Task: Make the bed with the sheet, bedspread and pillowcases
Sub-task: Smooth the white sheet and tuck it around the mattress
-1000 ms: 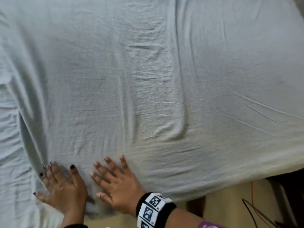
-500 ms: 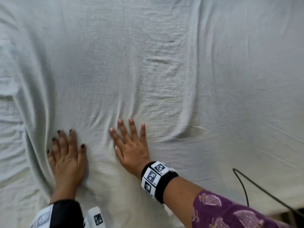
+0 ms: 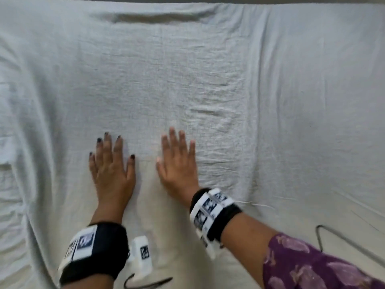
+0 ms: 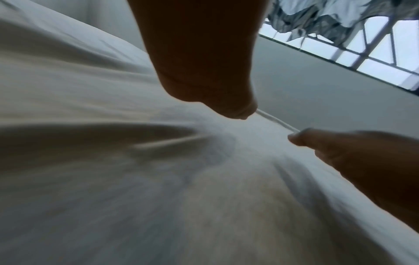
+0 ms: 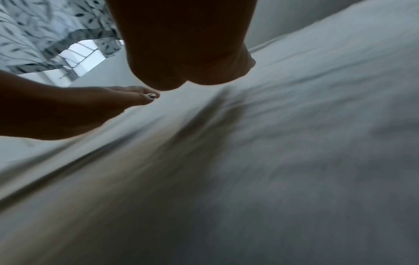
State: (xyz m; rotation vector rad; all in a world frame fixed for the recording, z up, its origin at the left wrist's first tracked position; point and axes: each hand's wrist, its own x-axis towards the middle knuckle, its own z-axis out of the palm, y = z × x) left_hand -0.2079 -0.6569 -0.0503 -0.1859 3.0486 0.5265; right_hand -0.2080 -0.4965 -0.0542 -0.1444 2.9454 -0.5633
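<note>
A pale white sheet (image 3: 208, 80) covers the whole bed, creased down the left side and rumpled to the right of centre. My left hand (image 3: 110, 161) lies flat on it, palm down, fingers straight and slightly spread. My right hand (image 3: 179, 161) presses flat beside it, a hand's width to the right. In the left wrist view the heel of my left hand (image 4: 199, 53) rests on the sheet (image 4: 113, 179), with the right hand's thumb (image 4: 317, 139) at the right. The right wrist view shows the right palm (image 5: 186, 44) above the blurred sheet (image 5: 272, 161).
A dark cable (image 3: 333, 236) loops over the sheet at the lower right. The bed's far edge (image 3: 187, 2) meets a grey wall. A window (image 4: 374, 59) with a leaf-patterned curtain (image 5: 45, 26) stands beyond the bed.
Both hands have slid forward across the sheet, from the near edge toward the middle of the bed, staying flat. The folds ahead of them are flatter.
</note>
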